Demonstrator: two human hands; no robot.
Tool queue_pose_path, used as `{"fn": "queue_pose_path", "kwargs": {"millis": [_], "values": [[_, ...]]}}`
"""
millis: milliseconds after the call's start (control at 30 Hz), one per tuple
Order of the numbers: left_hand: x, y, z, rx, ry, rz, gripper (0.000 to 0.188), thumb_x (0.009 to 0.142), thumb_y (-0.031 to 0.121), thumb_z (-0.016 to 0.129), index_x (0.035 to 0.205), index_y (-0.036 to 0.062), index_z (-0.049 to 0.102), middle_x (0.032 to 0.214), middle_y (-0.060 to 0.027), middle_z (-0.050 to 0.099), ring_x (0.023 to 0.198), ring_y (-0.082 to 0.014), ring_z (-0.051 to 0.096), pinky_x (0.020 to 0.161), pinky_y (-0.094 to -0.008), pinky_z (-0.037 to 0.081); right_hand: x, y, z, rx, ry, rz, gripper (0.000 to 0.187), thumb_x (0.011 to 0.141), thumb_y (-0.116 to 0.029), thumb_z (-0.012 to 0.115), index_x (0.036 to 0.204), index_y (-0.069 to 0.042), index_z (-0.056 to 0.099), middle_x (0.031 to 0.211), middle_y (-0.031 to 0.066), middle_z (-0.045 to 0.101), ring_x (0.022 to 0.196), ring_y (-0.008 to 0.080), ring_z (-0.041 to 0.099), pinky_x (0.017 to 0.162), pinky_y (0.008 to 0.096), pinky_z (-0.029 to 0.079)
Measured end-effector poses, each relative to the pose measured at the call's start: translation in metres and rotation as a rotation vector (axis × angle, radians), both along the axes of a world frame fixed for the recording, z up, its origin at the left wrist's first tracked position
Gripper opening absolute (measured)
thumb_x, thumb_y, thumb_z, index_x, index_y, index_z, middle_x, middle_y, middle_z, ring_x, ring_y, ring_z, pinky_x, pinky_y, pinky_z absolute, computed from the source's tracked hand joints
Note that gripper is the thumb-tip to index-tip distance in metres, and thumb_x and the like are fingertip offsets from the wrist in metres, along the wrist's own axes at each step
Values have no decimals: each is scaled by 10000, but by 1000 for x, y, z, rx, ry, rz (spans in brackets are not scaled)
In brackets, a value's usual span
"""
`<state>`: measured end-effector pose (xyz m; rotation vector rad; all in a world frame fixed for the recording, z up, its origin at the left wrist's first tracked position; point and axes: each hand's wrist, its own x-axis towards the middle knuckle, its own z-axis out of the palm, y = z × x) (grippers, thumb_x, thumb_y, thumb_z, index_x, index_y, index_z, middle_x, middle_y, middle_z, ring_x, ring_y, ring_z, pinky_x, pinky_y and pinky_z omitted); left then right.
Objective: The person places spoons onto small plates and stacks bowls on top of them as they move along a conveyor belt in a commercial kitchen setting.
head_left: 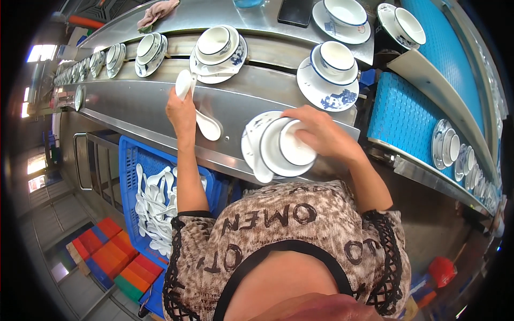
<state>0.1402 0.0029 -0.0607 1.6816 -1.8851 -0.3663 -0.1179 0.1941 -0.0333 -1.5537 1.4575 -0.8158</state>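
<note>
My left hand is closed around white soup spoons above the steel counter. One spoon points its bowl away from me; a second spoon has its bowl toward me, its handle running up beside the fingers. Close to my body on the right, my right hand grips the rim of a white cup, thumb inside it. That cup stands in a bowl on a patterned plate, and another spoon lies on this plate at the near left.
Similar table sets line a conveyor at the far left. More sets stand at the right end, near a blue mesh belt. A blue basket of spoons sits below left. A phone and pink cloth lie beyond.
</note>
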Motion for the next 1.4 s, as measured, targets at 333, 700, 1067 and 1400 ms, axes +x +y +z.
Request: {"fn": "queue_pose_path", "kwargs": {"millis": [333, 700, 1067, 1400], "values": [[-44, 4, 4, 256, 295, -44, 288, 844, 213, 563, 976, -42, 585, 817, -163, 635, 723, -250, 597, 681, -331, 442, -41, 60, 36, 19, -117, -562, 336, 751, 57, 494, 1084, 20, 506, 929, 95, 595, 871, 147, 563, 774, 260, 438], [-99, 3, 8, 357, 702, -53, 327, 852, 214, 570, 1027, -62, 567, 889, -127, 621, 770, -173, 548, 713, -308, 431, -87, 37, 23, 13, 28, -850, 340, 714, -25, 497, 1047, 31, 538, 899, 122, 600, 831, 170, 563, 748, 281, 444], [-102, -25, -12, 309, 733, 40, 319, 850, 188, 537, 1048, -60, 510, 966, -182, 592, 848, -264, 572, 755, -359, 429, -95, -34, -34, -46, -81, -786, 399, 682, -14, 485, 1074, 46, 534, 942, 154, 623, 893, 211, 590, 805, 299, 442], [-68, -20, 9, 84, 810, 146, 319, 770, 137, 670, 1023, -8, 541, 923, -52, 574, 808, -134, 530, 724, -278, 427, -106, -15, 12, 45, 257, -681, 351, 858, -191, 533, 1154, -4, 518, 917, 94, 612, 815, 142, 548, 728, 267, 437]]}}
